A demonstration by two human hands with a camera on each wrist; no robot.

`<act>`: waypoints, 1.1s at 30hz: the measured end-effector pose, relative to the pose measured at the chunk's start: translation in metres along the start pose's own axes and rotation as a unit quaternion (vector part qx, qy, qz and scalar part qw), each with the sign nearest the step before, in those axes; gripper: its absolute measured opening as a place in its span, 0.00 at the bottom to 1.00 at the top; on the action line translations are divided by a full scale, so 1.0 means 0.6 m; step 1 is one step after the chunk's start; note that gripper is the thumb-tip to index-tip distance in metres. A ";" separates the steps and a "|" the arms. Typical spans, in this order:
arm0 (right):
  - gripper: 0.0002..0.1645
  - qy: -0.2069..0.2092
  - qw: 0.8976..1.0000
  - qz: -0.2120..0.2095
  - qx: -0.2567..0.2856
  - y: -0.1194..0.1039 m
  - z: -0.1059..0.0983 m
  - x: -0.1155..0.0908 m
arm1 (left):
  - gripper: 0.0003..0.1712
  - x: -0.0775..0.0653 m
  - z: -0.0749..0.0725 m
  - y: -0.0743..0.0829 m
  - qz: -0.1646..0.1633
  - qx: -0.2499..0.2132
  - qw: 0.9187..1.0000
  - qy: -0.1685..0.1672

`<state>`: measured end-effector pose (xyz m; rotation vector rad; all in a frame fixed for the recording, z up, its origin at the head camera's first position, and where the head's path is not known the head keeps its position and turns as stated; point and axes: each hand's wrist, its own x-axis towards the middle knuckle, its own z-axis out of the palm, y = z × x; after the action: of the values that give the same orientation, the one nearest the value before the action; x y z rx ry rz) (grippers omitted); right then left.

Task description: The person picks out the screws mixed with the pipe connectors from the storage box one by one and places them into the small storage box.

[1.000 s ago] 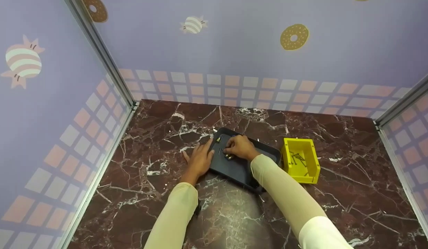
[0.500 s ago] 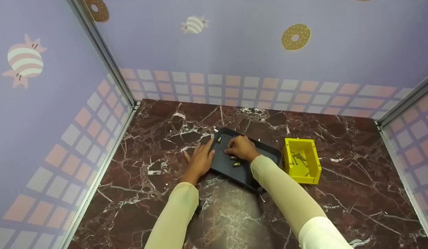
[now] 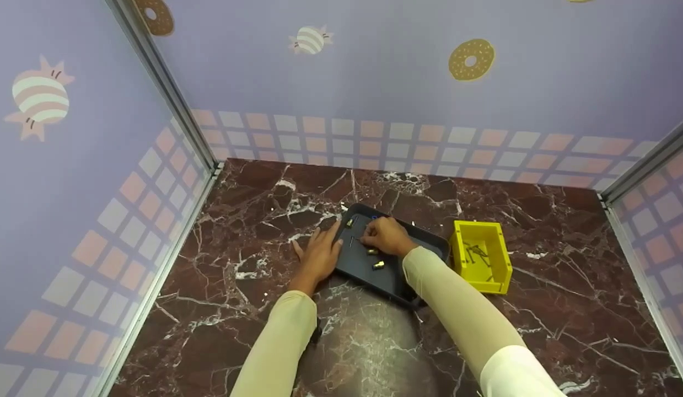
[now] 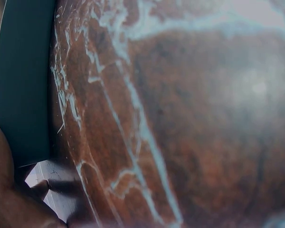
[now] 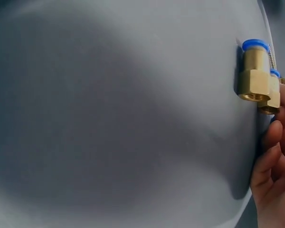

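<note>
In the head view, my left hand rests along the left edge of a dark tray, fingers stretched out. My right hand is over the tray, its fingertips pinching what looks like a small screw, mostly hidden. Another screw lies just left of those fingertips. Two brass push-in fittings lie below the right hand; the nearer fitting shows a blue collar in the right wrist view. A further brass fitting sits in the tray's upper left corner.
To the right of the tray stands a yellow bin with several screws inside. Patterned walls enclose the dark red marble-look surface at the back and both sides. A small blue part shows behind the right hand.
Both brass fittings below the right hand have come into fuller view, the nearer one shifting slightly toward me. The right hand has moved only a little; the left hand stays on the tray edge.
</note>
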<state>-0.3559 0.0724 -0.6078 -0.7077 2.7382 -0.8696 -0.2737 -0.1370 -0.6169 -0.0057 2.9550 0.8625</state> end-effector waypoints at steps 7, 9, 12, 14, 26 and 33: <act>0.10 0.001 0.999 -0.006 0.044 -0.001 -0.014 -0.006 | 0.32 0.000 0.000 0.003 -0.002 0.006 1.000 0.003; 0.10 0.004 0.999 -0.004 0.054 -0.002 -0.018 -0.008 | 0.32 0.000 0.001 0.003 -0.002 0.008 1.000 0.002; 0.10 0.013 0.998 -0.008 0.057 -0.002 -0.026 -0.010 | 0.32 0.000 0.000 0.004 -0.005 0.009 1.000 0.000; 0.10 0.019 0.998 -0.016 0.055 -0.003 -0.032 -0.012 | 0.32 0.000 0.000 0.004 -0.004 0.007 1.000 0.001; 0.08 0.038 0.997 -0.040 0.053 -0.001 -0.079 -0.030 | 0.32 -0.001 -0.002 0.002 0.000 0.001 1.000 0.004; 0.10 0.062 0.995 -0.056 0.054 0.006 -0.106 -0.043 | 0.32 -0.002 -0.002 0.001 0.001 0.007 1.000 -0.004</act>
<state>-0.3544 0.1194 -0.5577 -0.8195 2.7532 -1.1130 -0.2729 -0.1369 -0.6154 0.0020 2.9537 0.8389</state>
